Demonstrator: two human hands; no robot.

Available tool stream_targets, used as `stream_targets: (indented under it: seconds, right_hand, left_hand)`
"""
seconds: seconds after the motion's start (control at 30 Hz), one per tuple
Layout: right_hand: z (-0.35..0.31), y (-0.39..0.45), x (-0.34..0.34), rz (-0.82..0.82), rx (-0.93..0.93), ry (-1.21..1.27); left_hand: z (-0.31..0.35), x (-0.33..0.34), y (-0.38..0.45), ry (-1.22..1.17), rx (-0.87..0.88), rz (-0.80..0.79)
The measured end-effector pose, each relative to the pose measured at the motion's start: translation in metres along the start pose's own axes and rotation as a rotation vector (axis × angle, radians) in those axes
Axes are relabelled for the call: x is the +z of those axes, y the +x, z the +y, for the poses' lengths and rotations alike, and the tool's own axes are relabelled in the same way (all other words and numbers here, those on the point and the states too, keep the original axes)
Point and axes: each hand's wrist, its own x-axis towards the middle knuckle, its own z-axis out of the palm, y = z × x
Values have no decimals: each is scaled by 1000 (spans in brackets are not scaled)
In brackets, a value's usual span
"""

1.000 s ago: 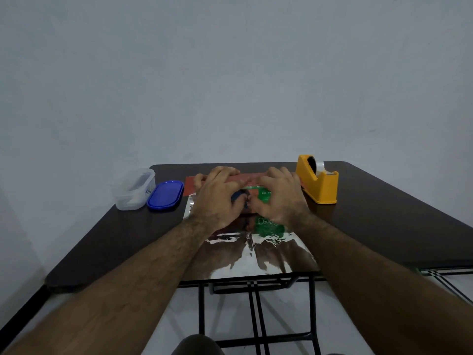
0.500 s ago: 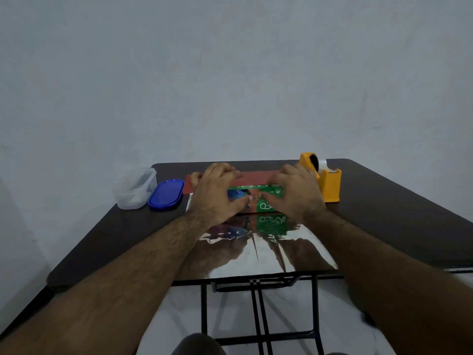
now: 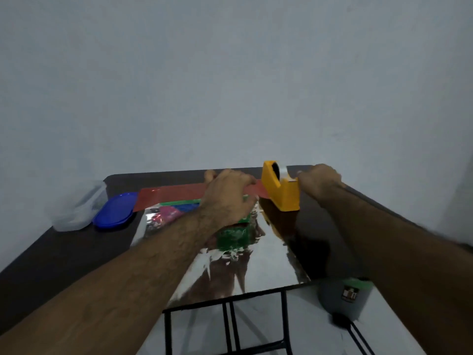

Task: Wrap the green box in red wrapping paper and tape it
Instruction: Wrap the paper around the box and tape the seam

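Nearest the person, the silvery underside of the wrapping paper (image 3: pixel 256 260) lies spread on the dark table (image 3: pixel 76 252), its near edge reaching the table's front rim. Further in, the green box (image 3: pixel 234 235) sits on that sheet with its long axis running left to right; most of it is covered by the left arm, and only part of its near face shows, with its reflection blurred into the foil.

The left hand (image 3: pixel 226 198) lies on top of the box, fingers bent over its far edge, pressing the red flap of the paper (image 3: pixel 174 194) down against it. The flap stretches away leftward from under the hand.

Just to the right of the box stands the yellow tape dispenser (image 3: pixel 281 189), its cutter end facing right. The right hand (image 3: pixel 318 181) is at that end, fingers curled toward the tape's free end; motion blur makes it impossible to tell whether they have actually pinched the strip.

Judged from this, the coming move turns on the right hand being much the nearer to the tape, which lies directly leftward of its fingers, while the seam to be taped waits under the left hand.

At the far left are a blue lid (image 3: pixel 114 210) and a clear container (image 3: pixel 76 210).
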Motion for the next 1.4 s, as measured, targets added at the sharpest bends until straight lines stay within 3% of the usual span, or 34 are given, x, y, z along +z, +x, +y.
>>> stream_targets:
  seconds: [0.13,0.27,0.57,0.77,1.07,1.23,1.4]
  right_hand:
    - [1,21,-4,-138,77,249]
    - [-3,34,-1,-209,130,382]
    - [-24,45,-3,-445,159,387]
    - [-27,31,-10,-422,290,542]
    - [-2,17,-4,-414,397,565]
    - [19,10,33,-156,266,683]
    - [28,-8,55,-28,102,666]
  left_hand:
    - [39,20,37,44,-10,-152]
    - [61,36,68,134,-136,-251]
    - [68,68,98,27,-334,-294]
    - [72,68,99,35,-362,-284]
    - [73,67,97,52,-386,-274]
    - [75,69,96,75,-393,-280]
    - [73,70,94,74,-345,-263]
